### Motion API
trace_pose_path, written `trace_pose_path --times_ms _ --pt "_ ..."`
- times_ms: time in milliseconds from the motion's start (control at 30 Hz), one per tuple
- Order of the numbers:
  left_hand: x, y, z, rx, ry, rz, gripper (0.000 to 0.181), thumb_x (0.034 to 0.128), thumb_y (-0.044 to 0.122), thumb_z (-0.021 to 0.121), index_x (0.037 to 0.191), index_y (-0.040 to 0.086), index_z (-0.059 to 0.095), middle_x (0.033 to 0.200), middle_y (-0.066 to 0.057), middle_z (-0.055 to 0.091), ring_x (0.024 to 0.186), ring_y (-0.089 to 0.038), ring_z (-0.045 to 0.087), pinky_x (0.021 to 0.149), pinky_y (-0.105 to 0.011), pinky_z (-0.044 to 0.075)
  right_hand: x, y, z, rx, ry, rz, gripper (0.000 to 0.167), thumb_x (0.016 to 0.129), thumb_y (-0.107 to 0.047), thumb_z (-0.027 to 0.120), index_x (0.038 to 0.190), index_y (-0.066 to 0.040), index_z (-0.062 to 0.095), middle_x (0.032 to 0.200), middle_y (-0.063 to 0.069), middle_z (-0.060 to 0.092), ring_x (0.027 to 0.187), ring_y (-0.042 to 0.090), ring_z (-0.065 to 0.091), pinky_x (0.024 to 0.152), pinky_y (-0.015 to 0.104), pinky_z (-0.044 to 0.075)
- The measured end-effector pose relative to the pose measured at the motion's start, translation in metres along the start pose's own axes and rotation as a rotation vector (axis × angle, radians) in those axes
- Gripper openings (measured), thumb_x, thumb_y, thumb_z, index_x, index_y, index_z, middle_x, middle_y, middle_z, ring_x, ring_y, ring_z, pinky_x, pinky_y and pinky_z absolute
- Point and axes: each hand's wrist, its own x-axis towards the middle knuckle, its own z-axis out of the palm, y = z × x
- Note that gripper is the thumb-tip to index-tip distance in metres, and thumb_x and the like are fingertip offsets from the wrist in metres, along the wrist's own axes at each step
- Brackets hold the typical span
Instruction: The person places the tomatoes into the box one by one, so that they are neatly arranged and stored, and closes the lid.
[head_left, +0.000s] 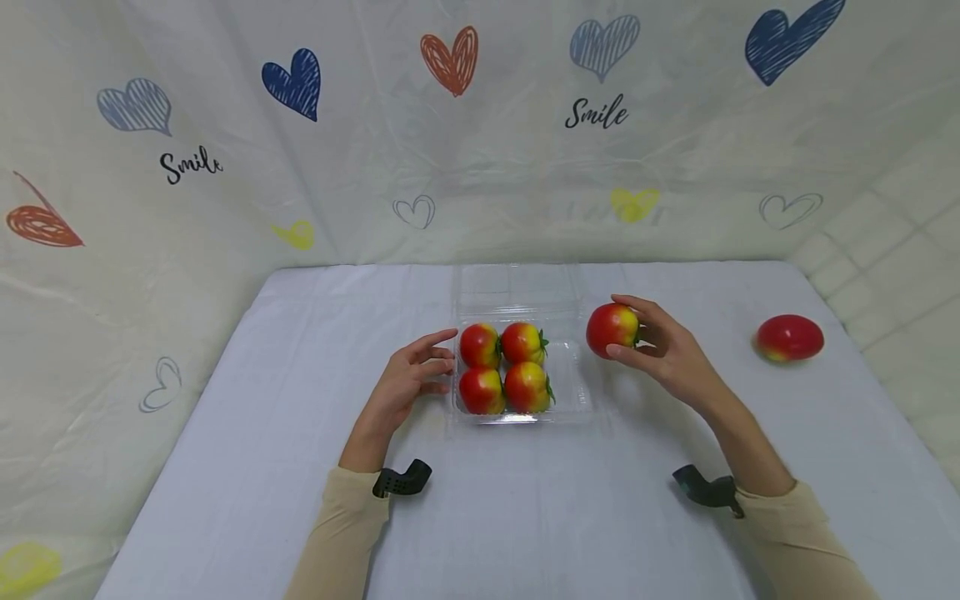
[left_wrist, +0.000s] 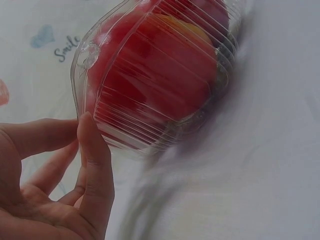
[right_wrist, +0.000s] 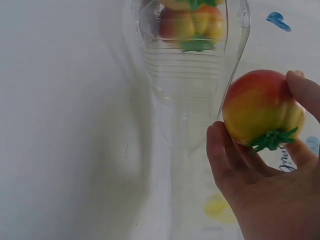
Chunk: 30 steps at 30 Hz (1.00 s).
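Observation:
In the head view, a clear plastic box (head_left: 567,392) stands with its lid (head_left: 517,287) raised at the back. Several red-and-yellow tomatoes (head_left: 527,387) with green leafy tops sit in its left part. My left hand (head_left: 401,379) is at the box's left side, its fingertips (left_wrist: 92,135) against the rim in the left wrist view, thumb and fingers apart. To the right of the box, my right hand (head_left: 663,346) holds another tomato (head_left: 609,331) between thumb and fingers. Its green top (right_wrist: 272,139) faces the palm in the right wrist view.
A red fruit (head_left: 789,338) with a yellowish underside lies at the table's right, its kind unclear. White cloth covers the table (head_left: 517,508). Behind it hangs a pale curtain (head_left: 510,158) printed with hearts. Each wrist wears a black camera mount (head_left: 405,478).

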Motion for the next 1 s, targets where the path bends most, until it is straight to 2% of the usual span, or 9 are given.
trace_pose_path --times_ms 400,700,1000 --pt "-0.001 0.000 0.000 0.001 -0.001 0.005 0.045 0.1010 0.013 0.063 0.145 0.024 0.061 0.113 -0.003 0.064 0.104 -0.018 0.060 0.075 -0.025 0.061 0.003 -0.007 0.005 -0.017 0.024 0.009 0.073 0.092 -0.027 0.080 0.156 -0.027 0.045 0.156 0.011 0.048 0.125 0.032 0.060 0.086 0.007 0.051" --pt "-0.001 0.001 0.000 -0.001 -0.005 0.007 0.045 0.1013 0.013 0.063 0.145 0.024 0.061 0.112 -0.003 0.064 0.103 -0.018 0.060 0.075 -0.025 0.062 0.009 -0.007 0.011 -0.035 0.030 0.004 0.073 0.092 -0.029 0.080 0.157 -0.027 0.046 0.157 0.011 0.048 0.134 0.031 0.051 0.088 0.005 0.048" --pt "-0.001 0.001 0.000 -0.006 -0.007 0.007 0.045 0.1013 0.012 0.062 0.145 0.023 0.061 0.110 -0.003 0.064 0.103 -0.018 0.060 0.074 -0.024 0.062 0.013 -0.008 0.014 -0.024 0.043 -0.021 0.074 0.091 -0.023 0.080 0.157 -0.026 0.045 0.156 0.010 0.049 0.133 0.028 0.051 0.091 0.005 0.047"
